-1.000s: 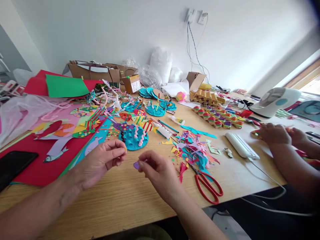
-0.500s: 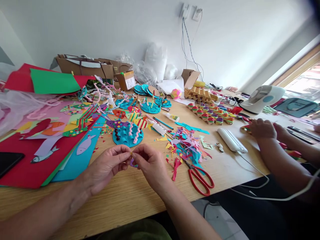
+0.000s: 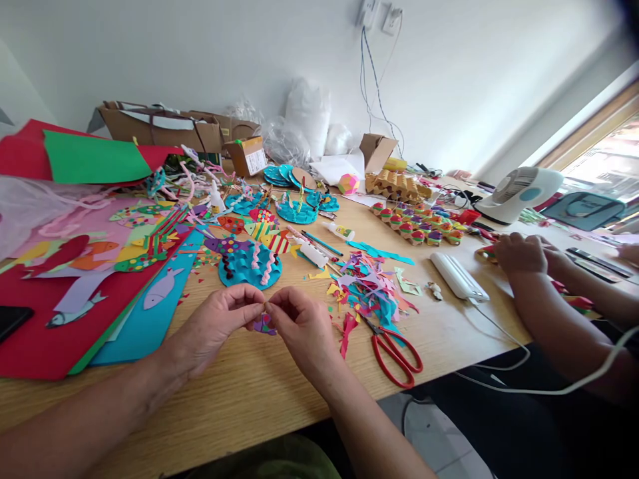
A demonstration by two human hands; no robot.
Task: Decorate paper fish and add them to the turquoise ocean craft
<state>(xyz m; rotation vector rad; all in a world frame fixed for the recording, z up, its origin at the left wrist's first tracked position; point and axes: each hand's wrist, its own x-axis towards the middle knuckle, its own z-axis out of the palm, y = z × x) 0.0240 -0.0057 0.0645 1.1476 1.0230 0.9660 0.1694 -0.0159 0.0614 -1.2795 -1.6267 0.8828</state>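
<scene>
My left hand (image 3: 219, 326) and my right hand (image 3: 299, 326) meet above the table's front part, thumbs and forefingers pinched together. A small purple paper cutout (image 3: 265, 324) with coloured spots hangs under the fingertips; its upper part is hidden by them. A tiny yellowish bit shows between the fingertips, too small to name. Just beyond lies a round blue bumpy base (image 3: 244, 269) with pink and dark twisted stems standing on it. Several patterned paper fish (image 3: 267, 229) lie behind it. Red-handled scissors (image 3: 397, 356) rest to the right of my right hand.
Paper scraps (image 3: 369, 286) lie beyond the scissors. Coloured sheets (image 3: 44, 332) cover the left side. Glue bottles (image 3: 313, 254), a white power bank (image 3: 458, 278) with a cable, painted egg trays (image 3: 417, 223) and a fan (image 3: 522, 193) stand around. Another person's hands (image 3: 522, 253) work at right.
More of the purple cutout shows below my fingertips now. Both hands stay pinched together, and the view has shifted slightly.
</scene>
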